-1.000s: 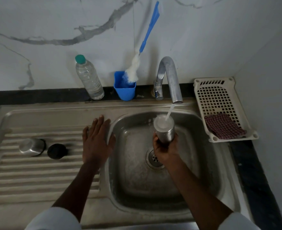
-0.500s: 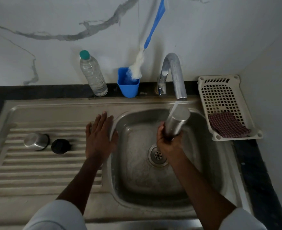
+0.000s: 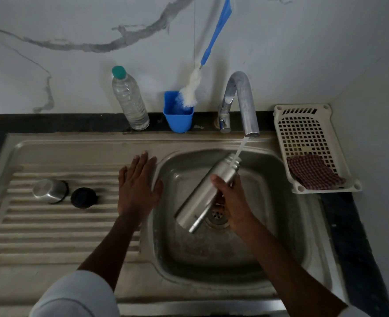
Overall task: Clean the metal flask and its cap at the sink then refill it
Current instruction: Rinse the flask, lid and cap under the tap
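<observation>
Marble-veined wall backs a steel sink (image 3: 280,225) whose tap (image 3: 243,101) runs a thin stream. Over the basin, the right hand (image 3: 232,202) grips the metal flask (image 3: 202,197) round its upper body, tilted, its mouth up under the stream. The left hand (image 3: 136,188) lies flat, fingers straight, on the ribbed drainboard (image 3: 51,225) just beside the basin's edge, apart from the right. Further left of that hand sit a steel cup (image 3: 49,191) and a black cap (image 3: 83,197), side by side.
</observation>
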`<state>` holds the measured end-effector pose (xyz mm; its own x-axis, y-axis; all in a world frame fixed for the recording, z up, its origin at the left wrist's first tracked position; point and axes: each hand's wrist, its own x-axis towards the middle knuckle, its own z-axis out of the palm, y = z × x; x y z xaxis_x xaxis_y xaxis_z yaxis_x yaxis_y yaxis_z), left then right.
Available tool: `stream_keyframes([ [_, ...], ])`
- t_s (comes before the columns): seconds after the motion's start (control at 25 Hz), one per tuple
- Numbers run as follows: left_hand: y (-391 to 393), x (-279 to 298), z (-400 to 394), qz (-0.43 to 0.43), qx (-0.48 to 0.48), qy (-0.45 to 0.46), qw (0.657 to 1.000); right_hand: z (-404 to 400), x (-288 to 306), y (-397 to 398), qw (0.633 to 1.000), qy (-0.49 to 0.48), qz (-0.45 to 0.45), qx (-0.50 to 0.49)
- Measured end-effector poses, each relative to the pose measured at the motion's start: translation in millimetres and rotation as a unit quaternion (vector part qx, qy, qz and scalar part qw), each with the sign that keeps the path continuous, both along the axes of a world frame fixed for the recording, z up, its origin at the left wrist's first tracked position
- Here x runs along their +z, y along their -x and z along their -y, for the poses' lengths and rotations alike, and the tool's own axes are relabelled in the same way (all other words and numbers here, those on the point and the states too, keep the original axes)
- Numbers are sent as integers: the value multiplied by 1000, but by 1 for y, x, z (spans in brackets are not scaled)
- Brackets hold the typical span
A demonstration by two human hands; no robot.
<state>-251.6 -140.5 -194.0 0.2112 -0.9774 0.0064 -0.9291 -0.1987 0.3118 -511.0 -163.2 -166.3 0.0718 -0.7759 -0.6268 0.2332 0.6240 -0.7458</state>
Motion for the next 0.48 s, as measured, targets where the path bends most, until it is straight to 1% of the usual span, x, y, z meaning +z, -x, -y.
stream_keyframes([
  [0.08,0,0,0,1,2,-2,1000,-3,-4,5,995,37,-85,45],
  [0.12,1,0,0,2,1,-2,1000,-3,-9,8,993,41,-103,46],
  [0.16,1,0,0,3,1,-1,1000,-3,-13,12,994,31,-97,31],
  [0.2,0,0,0,1,2,0,1000,-2,-16,15,998,5,-63,-2],
  [0.24,1,1,0,-2,2,0,1000,0,-20,18,998,-34,-5,-48],
  [0.28,1,0,-1,-3,3,0,1000,1,-22,20,990,-77,67,-99],
  [0.36,1,-1,-1,-1,2,3,1000,7,-20,19,952,-153,195,-182],
  [0.48,0,-1,-1,0,-1,12,1000,21,-16,11,894,-180,314,-265],
])
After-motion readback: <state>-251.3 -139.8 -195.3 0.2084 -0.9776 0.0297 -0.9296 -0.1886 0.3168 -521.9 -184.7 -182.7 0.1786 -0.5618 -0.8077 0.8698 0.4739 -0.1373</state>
